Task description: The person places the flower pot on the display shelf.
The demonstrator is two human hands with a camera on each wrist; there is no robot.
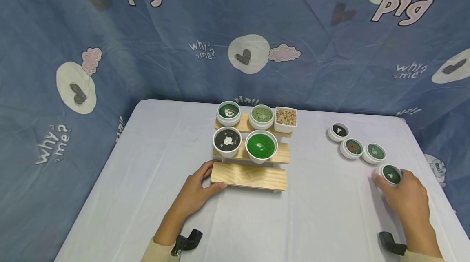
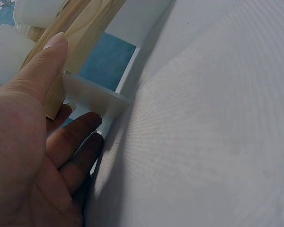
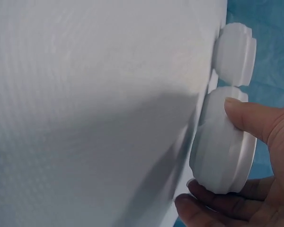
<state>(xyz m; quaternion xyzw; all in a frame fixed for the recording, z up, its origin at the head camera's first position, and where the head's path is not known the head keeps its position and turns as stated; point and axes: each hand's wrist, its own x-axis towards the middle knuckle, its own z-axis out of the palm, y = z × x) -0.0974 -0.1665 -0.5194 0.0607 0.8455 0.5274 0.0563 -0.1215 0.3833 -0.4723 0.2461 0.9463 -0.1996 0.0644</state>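
Observation:
A three-step wooden stand (image 1: pixel 249 175) with pale side supports stands mid-table, its lowest step bare. My left hand (image 1: pixel 196 192) grips the left end of that step. In the left wrist view the thumb (image 2: pixel 40 66) lies on the wood and the fingers (image 2: pixel 73 137) bend beneath it, beside the support. Far to the right, my right hand (image 1: pixel 409 196) holds a small white cup (image 1: pixel 391 174) with dark green contents, thumb on one side and fingers on the other. The right wrist view shows this white cup (image 3: pixel 222 146) low by the tablecloth; whether it touches is unclear.
On the middle step sit a black-filled bowl (image 1: pixel 227 141) and a bright green one (image 1: pixel 261 147). The top step bears two round cups (image 1: pixel 228 112) and a square dish (image 1: pixel 285 119) of grainy pieces. Several small cups (image 1: pixel 351 148) stand near my right hand. A blue curtain (image 1: pixel 176 74) hangs behind.

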